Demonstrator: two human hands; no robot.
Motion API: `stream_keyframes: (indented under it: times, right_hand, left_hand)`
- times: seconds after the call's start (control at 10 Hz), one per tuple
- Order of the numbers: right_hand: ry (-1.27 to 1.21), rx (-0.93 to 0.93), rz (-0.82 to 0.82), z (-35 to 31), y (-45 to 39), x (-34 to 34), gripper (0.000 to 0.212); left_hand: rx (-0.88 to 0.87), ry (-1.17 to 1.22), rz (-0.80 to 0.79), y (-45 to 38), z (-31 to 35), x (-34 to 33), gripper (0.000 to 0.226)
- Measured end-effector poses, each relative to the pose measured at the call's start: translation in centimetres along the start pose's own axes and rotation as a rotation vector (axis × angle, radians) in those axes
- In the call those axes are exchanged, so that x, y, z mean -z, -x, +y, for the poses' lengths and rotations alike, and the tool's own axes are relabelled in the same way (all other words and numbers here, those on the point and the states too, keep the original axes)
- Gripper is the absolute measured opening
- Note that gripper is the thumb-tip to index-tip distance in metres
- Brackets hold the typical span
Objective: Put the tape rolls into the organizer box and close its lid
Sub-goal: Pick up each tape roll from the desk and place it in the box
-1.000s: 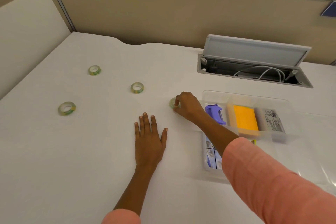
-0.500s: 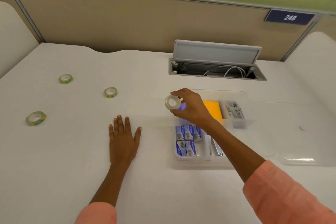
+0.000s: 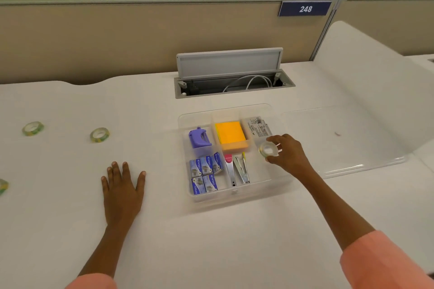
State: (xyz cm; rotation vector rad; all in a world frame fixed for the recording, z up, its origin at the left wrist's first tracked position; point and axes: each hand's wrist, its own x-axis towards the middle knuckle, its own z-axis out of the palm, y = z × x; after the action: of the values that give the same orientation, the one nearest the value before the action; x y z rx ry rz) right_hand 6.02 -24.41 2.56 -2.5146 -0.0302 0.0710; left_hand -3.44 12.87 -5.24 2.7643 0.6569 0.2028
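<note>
Gripping a tape roll (image 3: 269, 149) over the organizer box (image 3: 234, 196): right hand (image 3: 290, 155). Left hand (image 3: 122, 191) flat, fingers released. Wall sign (image 3: 305, 9) reads "248".

Four tape rolls: one (image 3: 268, 149) over the organizer box (image 3: 231, 197), three (image 3: 99, 134) (image 3: 33, 128) (image 3: 2, 186) left of it.

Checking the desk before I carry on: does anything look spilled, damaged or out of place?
Nothing spilled or broken. Only a small dark speck under the clear flipped-open lid stands out; I cannot tell what it is. Three green-edged tape rolls lie loose on the white desk.
</note>
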Motion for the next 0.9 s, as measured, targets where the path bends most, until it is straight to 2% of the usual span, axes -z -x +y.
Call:
stream_keyframes:
  times: [0.2, 0.5, 0.9]
  right_hand:
    - [0.162, -0.058, -0.045, 1.1, -0.2, -2.0, 0.054]
    - [0.173, -0.079, -0.070, 0.6, -1.2, -2.4, 0.054]
    - [0.183, -0.029, -0.031, 0.2, -0.6, -2.0, 0.041]
  left_hand:
    - [-0.001, 0.002, -0.004, 0.3, 0.0, 0.0, 0.062]
    - [-0.006, -0.001, 0.002, 0.2, 0.0, 0.0, 0.061]
    - [-0.012, 0.002, 0.014, 0.1, -0.2, -0.3, 0.062]
